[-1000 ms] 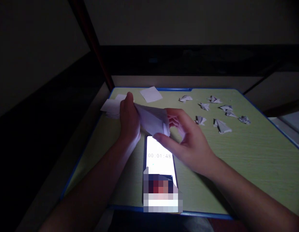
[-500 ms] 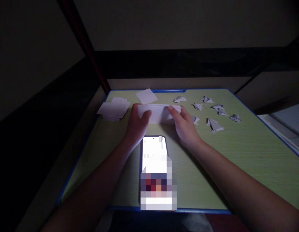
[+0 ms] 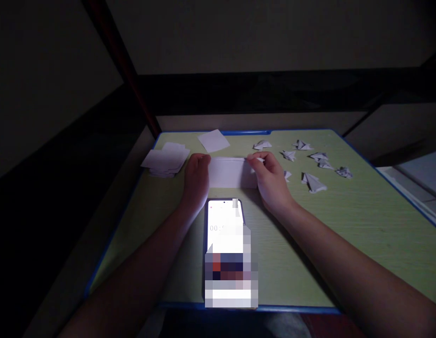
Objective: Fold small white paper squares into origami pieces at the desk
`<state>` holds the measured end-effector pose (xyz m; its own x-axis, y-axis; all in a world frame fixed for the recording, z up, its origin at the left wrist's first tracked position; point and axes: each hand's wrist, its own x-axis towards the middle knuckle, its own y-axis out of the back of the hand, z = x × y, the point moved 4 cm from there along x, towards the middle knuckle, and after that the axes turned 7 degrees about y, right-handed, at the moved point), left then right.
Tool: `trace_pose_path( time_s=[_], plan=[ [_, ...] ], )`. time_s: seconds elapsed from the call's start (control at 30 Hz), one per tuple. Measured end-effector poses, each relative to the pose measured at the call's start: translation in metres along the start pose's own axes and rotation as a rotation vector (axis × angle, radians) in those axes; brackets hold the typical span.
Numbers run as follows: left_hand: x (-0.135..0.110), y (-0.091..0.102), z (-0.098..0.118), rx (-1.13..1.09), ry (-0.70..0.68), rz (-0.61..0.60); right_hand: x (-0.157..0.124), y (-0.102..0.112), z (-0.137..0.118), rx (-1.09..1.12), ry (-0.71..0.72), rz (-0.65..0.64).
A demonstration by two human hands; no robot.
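Observation:
A white sheet of paper (image 3: 229,172) is held up between my two hands, its long top edge running level; it looks folded, though I cannot tell how many layers there are. My left hand (image 3: 197,177) is closed on the left end, thumb at the top corner. At the other end my right hand (image 3: 270,176) pinches the top edge between thumb and fingers. Just nearer to me than the paper lies a lit phone (image 3: 223,216) showing a timer, its lower part blurred out.
Left of my hands is a stack of white paper (image 3: 167,159). A single square sheet (image 3: 214,141) lies behind. Several small folded paper pieces (image 3: 313,182) are scattered on the right of the green table (image 3: 362,225). Beyond its right edge are pale flat boards (image 3: 422,173).
The paper has come down slightly and now shows a flatter, smoother face. My left thumb has shifted from the middle of the face to the upper left corner.

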<state>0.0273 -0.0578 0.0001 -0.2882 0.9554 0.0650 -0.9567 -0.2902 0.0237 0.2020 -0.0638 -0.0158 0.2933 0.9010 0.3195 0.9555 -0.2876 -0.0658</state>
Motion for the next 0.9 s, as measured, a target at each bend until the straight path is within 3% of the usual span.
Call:
trace_pose_path(
  time_s=[0.2,0.37,0.53,0.67,0.8,0.9],
  plan=[
    [-0.002,-0.001,0.002,0.013,0.024,-0.004,-0.004,-0.005,-0.005,-0.03,-0.013,-0.068],
    [-0.003,-0.001,0.005,-0.026,-0.004,-0.023,-0.004,-0.005,-0.006,-0.001,0.027,-0.049],
    [-0.015,-0.015,0.002,-0.112,-0.011,-0.194,-0.01,-0.013,-0.014,-0.01,0.098,-0.045],
    [-0.023,-0.02,0.004,-0.078,-0.034,-0.271,-0.01,-0.012,-0.029,-0.09,0.238,0.021],
    [-0.025,-0.013,0.019,0.058,-0.213,-0.32,-0.002,0.003,-0.045,-0.151,0.377,0.14],
    [-0.035,-0.013,0.032,0.189,-0.415,-0.556,-0.002,0.013,-0.066,-0.173,0.526,0.231]
  ],
)
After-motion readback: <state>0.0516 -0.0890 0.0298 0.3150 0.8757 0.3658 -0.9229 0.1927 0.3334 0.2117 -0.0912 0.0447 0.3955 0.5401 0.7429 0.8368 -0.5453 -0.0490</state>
